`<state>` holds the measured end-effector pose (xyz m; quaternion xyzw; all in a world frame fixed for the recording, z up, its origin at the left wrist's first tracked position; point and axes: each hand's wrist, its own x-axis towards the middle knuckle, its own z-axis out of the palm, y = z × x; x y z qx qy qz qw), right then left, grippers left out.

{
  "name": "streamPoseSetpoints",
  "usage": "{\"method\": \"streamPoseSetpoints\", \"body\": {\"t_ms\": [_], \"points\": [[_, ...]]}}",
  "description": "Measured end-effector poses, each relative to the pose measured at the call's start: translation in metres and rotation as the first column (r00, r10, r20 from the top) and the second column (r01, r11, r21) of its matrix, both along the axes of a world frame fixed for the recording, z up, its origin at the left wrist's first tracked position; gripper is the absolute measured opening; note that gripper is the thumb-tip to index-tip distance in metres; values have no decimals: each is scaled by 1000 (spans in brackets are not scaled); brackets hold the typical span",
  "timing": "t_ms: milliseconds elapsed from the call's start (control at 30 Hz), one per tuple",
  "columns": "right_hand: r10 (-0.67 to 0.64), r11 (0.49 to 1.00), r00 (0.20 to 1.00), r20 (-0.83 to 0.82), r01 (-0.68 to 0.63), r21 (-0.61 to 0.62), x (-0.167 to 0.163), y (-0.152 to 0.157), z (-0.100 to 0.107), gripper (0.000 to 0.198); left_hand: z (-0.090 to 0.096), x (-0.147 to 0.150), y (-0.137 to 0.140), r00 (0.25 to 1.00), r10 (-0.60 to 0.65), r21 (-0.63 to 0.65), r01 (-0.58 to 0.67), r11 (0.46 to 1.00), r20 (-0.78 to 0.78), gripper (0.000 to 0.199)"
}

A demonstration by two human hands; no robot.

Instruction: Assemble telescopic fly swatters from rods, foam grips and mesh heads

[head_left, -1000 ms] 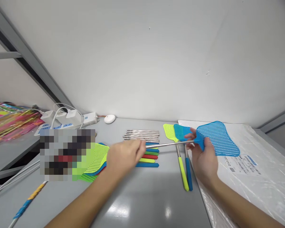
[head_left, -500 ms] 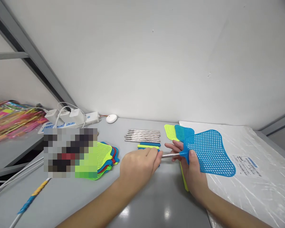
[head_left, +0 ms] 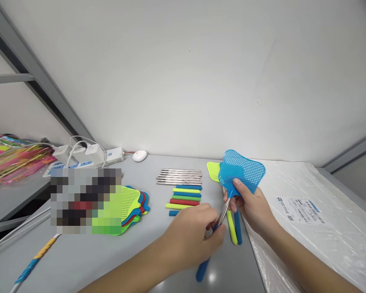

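A blue fly swatter (head_left: 247,170) with a metal rod is held slantwise between both hands, mesh head up and blue grip (head_left: 203,269) toward me. My left hand (head_left: 195,234) is closed around the swatter where rod and grip meet. My right hand (head_left: 253,203) pinches the base of the mesh head, thumb on top. Behind it lies a yellow-green swatter head (head_left: 213,171). A yellow-green grip (head_left: 232,230) and a blue grip (head_left: 238,228) lie below my right hand. Several loose coloured grips (head_left: 185,202) are in a row beyond my left hand.
Several metal rods (head_left: 179,177) lie behind the loose grips. A pile of coloured swatter heads (head_left: 131,201) is at the left, partly pixelated. Farther back stand a power strip with chargers (head_left: 79,156) and a white round device (head_left: 139,156). A plastic-wrapped package (head_left: 293,244) covers the right side.
The blue swatter has swung from nearly level to a steep slant, its head moving left and up. My left hand has moved right and down, and the blue grip now shows below it.
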<state>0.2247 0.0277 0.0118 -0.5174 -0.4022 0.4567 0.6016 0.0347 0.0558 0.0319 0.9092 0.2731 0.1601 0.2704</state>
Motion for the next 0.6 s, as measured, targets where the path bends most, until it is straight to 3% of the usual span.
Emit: {"method": "streamPoseSetpoints", "body": {"t_ms": [133, 200, 300, 367, 600], "points": [[22, 999, 995, 94, -18, -41, 10, 7, 0, 44, -2, 29, -1, 996, 61, -53, -64, 996, -67, 31], [-59, 996, 953, 298, 76, -48, 22, 12, 0, 50, -2, 44, 3, 984, 130, 31, -128, 991, -120, 32], [-100, 970, 693, 714, 226, -83, 44, 18, -1, 53, -2, 61, 12, 949, 251, 237, -203, 950, -190, 33], [-45, 955, 535, 843, 270, -121, 55, 20, -1, 48, -2, 68, 19, 917, 323, 311, -244, 919, -233, 33], [221, 914, 310, 925, 266, -307, 56, 16, -10, 43, -11, 82, 25, 876, 371, 307, -278, 910, -309, 28]]}}
